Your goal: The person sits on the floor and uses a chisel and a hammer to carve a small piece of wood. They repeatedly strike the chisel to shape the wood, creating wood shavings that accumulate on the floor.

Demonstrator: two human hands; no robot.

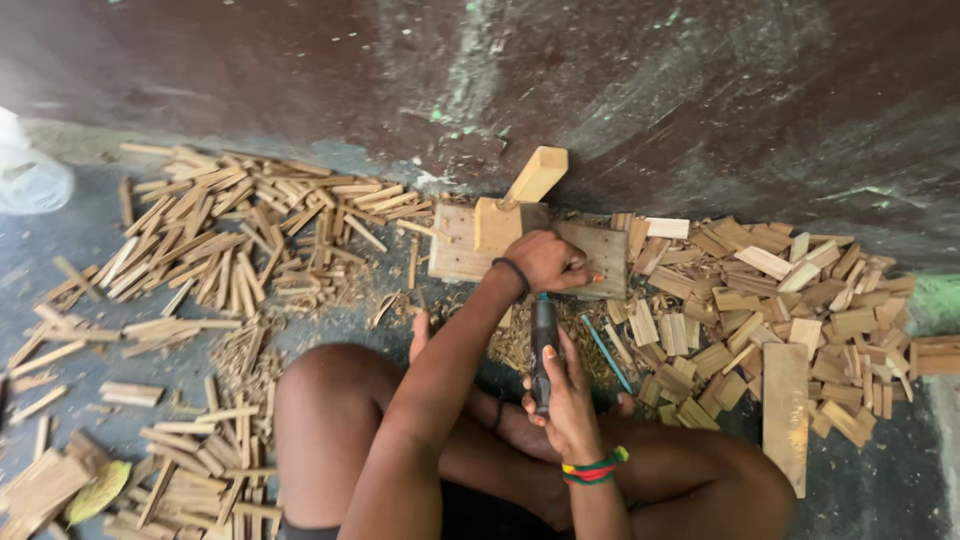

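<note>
Our left hand (548,262) presses closed fingers on a small piece atop the flat wooden block (455,243) on the floor, so the dark-handled chisel (543,350) gripped in our right hand (568,395) could slip into them.

wood pieces (760,300): pale tan | tool (543,350): dark handle | wristband (595,468): red-yellow-green stripes | wall (650,90): dark brown, green-streaked

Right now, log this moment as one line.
left hand: pressing flat wooden block | right hand: gripping dark-handled tool | around: cut wood strips, short wood pieces
</note>
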